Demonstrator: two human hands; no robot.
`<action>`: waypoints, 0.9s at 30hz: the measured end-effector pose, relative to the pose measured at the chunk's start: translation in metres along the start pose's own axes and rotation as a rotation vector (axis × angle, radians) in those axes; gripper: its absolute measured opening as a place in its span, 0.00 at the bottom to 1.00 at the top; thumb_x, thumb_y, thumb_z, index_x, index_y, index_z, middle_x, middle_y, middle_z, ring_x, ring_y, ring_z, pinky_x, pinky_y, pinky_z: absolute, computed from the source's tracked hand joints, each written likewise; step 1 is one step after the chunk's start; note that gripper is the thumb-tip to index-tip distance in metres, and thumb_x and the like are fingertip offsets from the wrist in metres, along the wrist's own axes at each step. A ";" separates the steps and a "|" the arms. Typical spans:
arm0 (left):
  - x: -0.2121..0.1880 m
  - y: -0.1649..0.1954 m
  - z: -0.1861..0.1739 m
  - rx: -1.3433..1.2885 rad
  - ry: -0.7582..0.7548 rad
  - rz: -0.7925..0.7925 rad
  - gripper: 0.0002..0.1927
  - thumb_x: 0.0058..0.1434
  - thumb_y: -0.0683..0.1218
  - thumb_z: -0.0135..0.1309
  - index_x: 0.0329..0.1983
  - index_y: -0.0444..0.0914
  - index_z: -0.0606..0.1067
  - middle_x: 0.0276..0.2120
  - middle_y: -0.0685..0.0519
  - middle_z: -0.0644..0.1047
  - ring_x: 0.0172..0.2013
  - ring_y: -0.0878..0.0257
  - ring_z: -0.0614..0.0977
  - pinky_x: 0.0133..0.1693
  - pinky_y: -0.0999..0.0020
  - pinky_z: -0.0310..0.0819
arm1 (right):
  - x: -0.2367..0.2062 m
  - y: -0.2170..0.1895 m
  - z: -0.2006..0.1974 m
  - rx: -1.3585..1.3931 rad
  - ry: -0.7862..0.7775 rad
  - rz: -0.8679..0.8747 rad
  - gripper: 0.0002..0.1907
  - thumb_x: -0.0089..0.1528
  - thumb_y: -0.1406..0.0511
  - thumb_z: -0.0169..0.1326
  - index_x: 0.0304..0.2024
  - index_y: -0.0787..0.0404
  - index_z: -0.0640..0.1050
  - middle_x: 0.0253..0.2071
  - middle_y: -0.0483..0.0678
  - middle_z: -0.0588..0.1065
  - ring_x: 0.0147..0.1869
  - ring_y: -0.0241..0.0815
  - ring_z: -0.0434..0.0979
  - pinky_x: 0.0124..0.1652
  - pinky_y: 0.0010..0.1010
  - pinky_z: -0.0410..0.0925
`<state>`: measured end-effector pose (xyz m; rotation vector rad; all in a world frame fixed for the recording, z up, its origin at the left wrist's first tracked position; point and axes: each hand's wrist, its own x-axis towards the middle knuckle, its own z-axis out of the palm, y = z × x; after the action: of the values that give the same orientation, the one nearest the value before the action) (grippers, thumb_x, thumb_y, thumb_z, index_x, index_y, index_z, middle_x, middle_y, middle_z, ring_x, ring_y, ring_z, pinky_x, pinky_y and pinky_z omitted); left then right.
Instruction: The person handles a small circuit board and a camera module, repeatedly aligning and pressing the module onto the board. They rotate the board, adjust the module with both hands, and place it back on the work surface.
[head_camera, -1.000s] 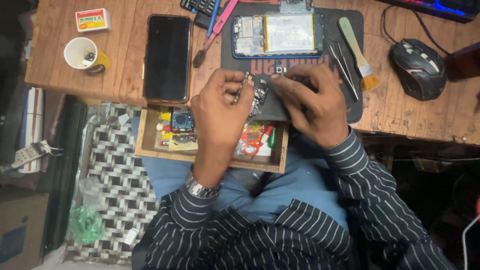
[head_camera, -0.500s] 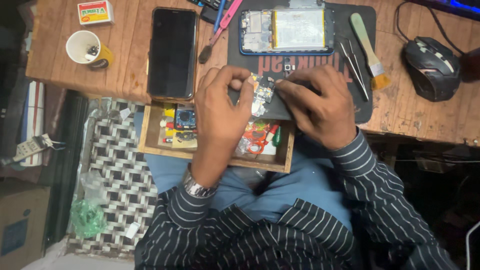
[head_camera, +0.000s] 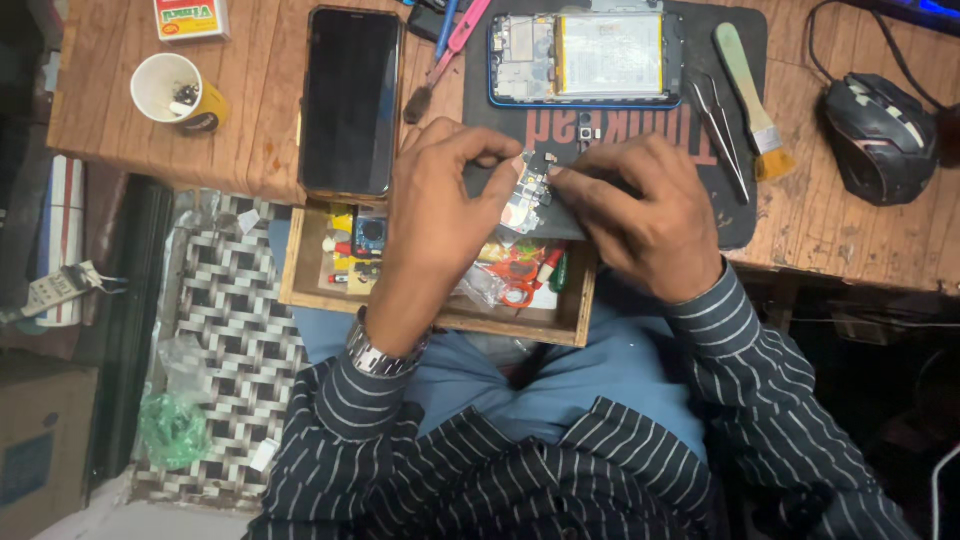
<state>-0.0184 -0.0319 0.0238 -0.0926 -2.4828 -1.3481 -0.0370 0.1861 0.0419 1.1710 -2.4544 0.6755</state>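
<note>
**Two hands on a small circuit board at a wooden workbench**

Worn brown wooden planks form the bench (head_camera: 250, 130) that fills the upper part of the head view, with a checked black-and-white floor mat (head_camera: 235, 330) below its left edge. Across the bench's middle lies a dark rubber work mat (head_camera: 740, 215). An open wooden drawer (head_camera: 300, 285) juts out under the bench edge, packed with small tools, among them red-handled scissors (head_camera: 512, 278).

At the top of the mat rests an opened blue-framed phone body (head_camera: 585, 58), its silver battery showing. Left of the mat lies a black phone screen panel (head_camera: 352, 100), face up. A black computer mouse (head_camera: 880, 125) sits at the right, a green-handled brush (head_camera: 748, 95) and metal tweezers (head_camera: 722, 135) between it and the phone body. A white paper cup (head_camera: 172, 92) stands at the far left.

Both hands meet at the mat's near edge. The left hand (head_camera: 435, 215), a metal watch on its wrist, and the right hand (head_camera: 650, 215) pinch a small multicoloured circuit board (head_camera: 528, 192) between fingertips, each closed on one side of it, just above the drawer.
</note>
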 end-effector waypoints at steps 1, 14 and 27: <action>0.000 0.000 0.000 -0.002 -0.001 -0.016 0.07 0.57 0.42 0.63 0.40 0.38 0.83 0.33 0.50 0.78 0.39 0.57 0.82 0.44 0.62 0.74 | 0.001 0.000 0.000 -0.003 -0.009 -0.004 0.16 0.61 0.71 0.63 0.52 0.57 0.82 0.48 0.47 0.76 0.52 0.48 0.74 0.51 0.39 0.67; -0.002 0.003 0.005 0.016 0.023 -0.038 0.06 0.57 0.43 0.63 0.38 0.40 0.82 0.33 0.50 0.77 0.37 0.58 0.82 0.41 0.62 0.75 | 0.004 -0.002 0.000 -0.060 -0.088 -0.006 0.19 0.61 0.68 0.62 0.55 0.53 0.82 0.51 0.43 0.76 0.53 0.47 0.73 0.51 0.39 0.64; -0.001 0.003 0.004 0.012 0.022 -0.035 0.06 0.57 0.42 0.63 0.38 0.39 0.83 0.32 0.50 0.77 0.37 0.57 0.82 0.41 0.62 0.75 | 0.003 0.000 0.004 -0.112 -0.139 -0.018 0.21 0.61 0.67 0.61 0.58 0.49 0.81 0.53 0.44 0.75 0.53 0.48 0.71 0.51 0.39 0.65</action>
<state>-0.0175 -0.0264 0.0241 -0.0321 -2.4845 -1.3409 -0.0396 0.1821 0.0406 1.2330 -2.5549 0.4583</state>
